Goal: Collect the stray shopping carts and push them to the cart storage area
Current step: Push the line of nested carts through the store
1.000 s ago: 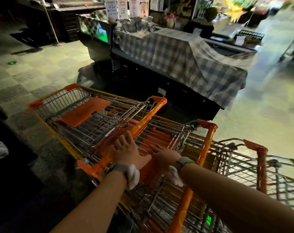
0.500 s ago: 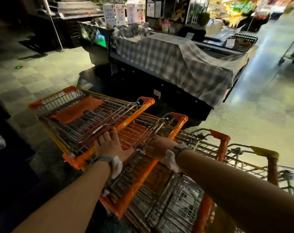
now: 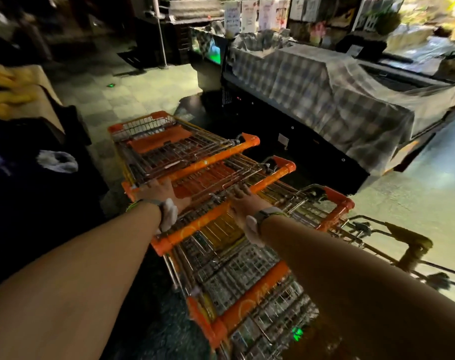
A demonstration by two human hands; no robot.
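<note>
A row of nested wire shopping carts with orange handles runs from the middle of the view toward the bottom right. My left hand grips the left end of the front cart's handle, fingers curled over the bar. My right hand holds the second cart's handle near its middle. A third orange handle lies below my right arm. Another cart with a dull yellow handle sits at the right end of the row.
A long black chest freezer draped in checked cloth stands close on the right of the carts. A dark counter with a white object on it lies to the left. A metal pole rises from the tiled floor ahead.
The cart row has swung to point more straight ahead and nested closer. Both hands moved outward along the orange handles, and more floor ahead has come into view.
</note>
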